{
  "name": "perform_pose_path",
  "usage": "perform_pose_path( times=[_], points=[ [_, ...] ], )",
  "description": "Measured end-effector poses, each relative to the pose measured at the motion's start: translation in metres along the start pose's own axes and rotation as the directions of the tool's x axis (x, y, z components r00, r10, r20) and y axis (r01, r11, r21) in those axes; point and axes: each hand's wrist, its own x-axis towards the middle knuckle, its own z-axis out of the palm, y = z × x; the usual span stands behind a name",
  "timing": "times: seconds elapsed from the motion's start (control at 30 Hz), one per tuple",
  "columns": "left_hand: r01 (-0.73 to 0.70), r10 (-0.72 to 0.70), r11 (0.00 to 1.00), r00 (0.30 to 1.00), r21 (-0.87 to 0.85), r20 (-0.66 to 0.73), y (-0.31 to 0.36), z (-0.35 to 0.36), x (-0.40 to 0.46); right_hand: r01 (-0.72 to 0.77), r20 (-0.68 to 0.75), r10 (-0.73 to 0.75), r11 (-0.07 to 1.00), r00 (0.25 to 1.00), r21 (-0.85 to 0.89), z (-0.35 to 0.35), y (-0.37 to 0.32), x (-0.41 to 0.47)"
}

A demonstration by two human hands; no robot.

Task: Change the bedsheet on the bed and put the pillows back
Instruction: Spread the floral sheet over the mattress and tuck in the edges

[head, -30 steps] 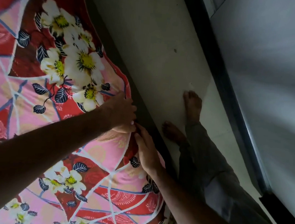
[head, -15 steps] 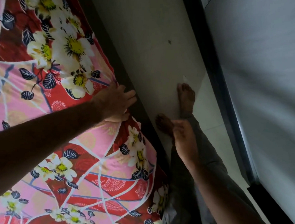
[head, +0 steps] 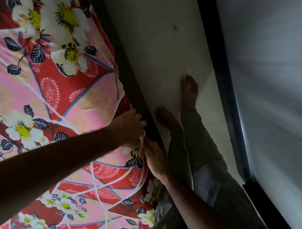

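Both hands are meeting at the bed's near edge: left hand (head: 130, 125) gripping the bedsheet (head: 61, 96) hem, right hand (head: 154, 159) pinching it just below. Sheet edge is running lengthwise along the dark bed frame (head: 131, 80), directly under both hands.
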Motion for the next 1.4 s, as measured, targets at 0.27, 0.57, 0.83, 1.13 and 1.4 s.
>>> perform_pose_path(
  times=[0.27,0.57,0.83,1.13,1.4],
  points=[
    [0.046,-0.051,0.995,0.997,0.087,0.058,0.011,0.005,0.012,-0.034,0.143,0.128,0.848,0.981,-0.529,-0.007,-0.016,0.03],
    [0.053,-0.067,0.982,0.995,-0.18,-0.073,0.004,0.001,0.008,-0.259,0.004,0.261,0.959,0.965,0.114,-0.072,-0.043,0.029],
    [0.166,-0.179,0.983,0.958,-0.077,-0.225,-0.078,-0.043,-0.002,-0.046,-0.209,0.081,0.984,0.975,0.171,-0.102,-0.131,0.103],
    [0.593,-0.563,0.803,0.725,-0.056,-0.397,-0.304,-0.067,-0.117,0.131,-0.015,-0.131,0.991,0.991,0.007,-0.049,-0.276,0.139],
    [0.558,-0.621,0.782,0.662,-0.276,-0.421,-0.326,-0.025,-0.121,0.17,0.129,-0.161,0.983,0.978,-0.062,-0.018,-0.37,0.195]
  ],
)
